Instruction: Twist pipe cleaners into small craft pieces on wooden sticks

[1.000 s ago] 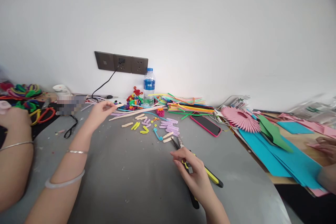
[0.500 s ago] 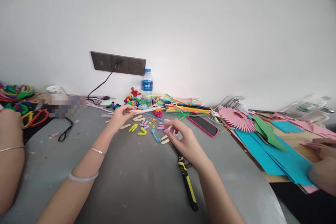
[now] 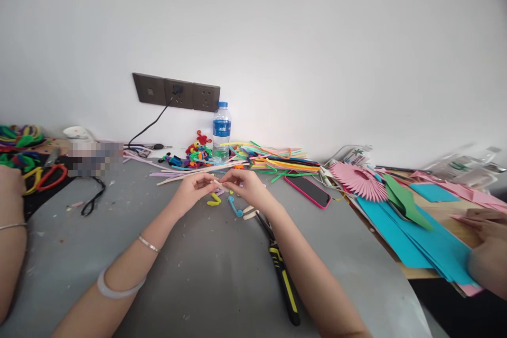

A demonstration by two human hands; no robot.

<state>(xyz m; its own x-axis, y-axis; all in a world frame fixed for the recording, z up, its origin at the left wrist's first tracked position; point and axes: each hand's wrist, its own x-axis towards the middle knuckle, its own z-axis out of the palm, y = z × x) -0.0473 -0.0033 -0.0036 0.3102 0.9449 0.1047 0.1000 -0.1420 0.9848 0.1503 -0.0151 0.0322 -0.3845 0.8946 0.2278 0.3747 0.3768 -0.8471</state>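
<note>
My left hand (image 3: pixel 195 189) and my right hand (image 3: pixel 249 187) meet above the middle of the grey table, fingertips pinched. Between them is a short cream pipe cleaner piece (image 3: pixel 221 185), mostly covered by my fingers. Just below lie short yellow pipe cleaner pieces (image 3: pixel 214 200) and a blue pipe cleaner (image 3: pixel 234 206) with curled ends. Cream pieces (image 3: pixel 249 213) rest beside my right wrist. Under my right forearm, pliers (image 3: pixel 284 280) with black and yellow handles lie on the table. Lilac pieces are partly hidden behind my hands.
A water bottle (image 3: pixel 222 132) stands by the wall, near bundled pipe cleaners (image 3: pixel 283 162) and a colourful pipe cleaner figure (image 3: pixel 200 148). A phone (image 3: pixel 308 191) lies to the right. Other people's hands show at left (image 3: pixel 10 190) and right (image 3: pixel 489 253), beside scissors (image 3: pixel 49 177) and blue paper (image 3: pixel 412 235).
My right hand has moved left and up from above the pliers to meet my left hand. My left hand has come slightly right and down, and both now pinch the cream piece.
</note>
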